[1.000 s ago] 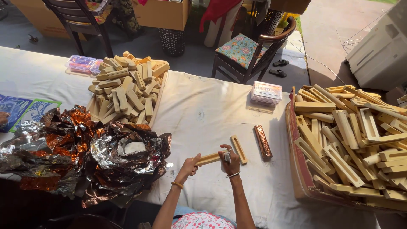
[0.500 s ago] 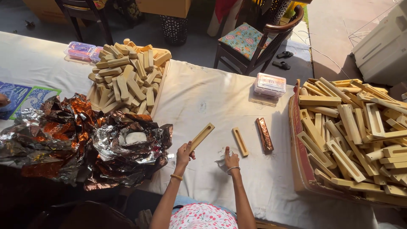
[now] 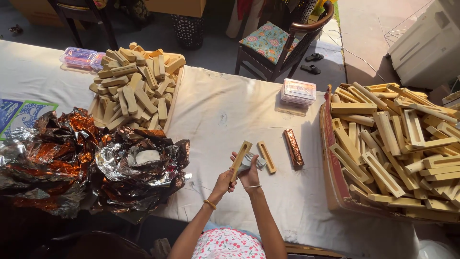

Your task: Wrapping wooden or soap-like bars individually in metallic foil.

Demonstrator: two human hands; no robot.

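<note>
I pinch a slotted stick (image 3: 239, 160) in my left hand (image 3: 223, 182), right hand (image 3: 249, 173) clutching foil (image 3: 251, 162); one wrapped stick (image 3: 293, 148) lies right of it, box (image 3: 330, 158) full.

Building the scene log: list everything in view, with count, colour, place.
slotted wooden piece: one, pale, held upright in both hands
grey cloth: one, in right hand
second slotted piece: one, pale, on white table cover
foil-wrapped bar: one, copper, right of it
box of slotted pieces: many, pale, right
tray of wooden blocks: many, pale, upper left
crumpled foil: copper and silver, left
clear plastic boxes: several
chair: floral cushion
left hand
right hand
</note>
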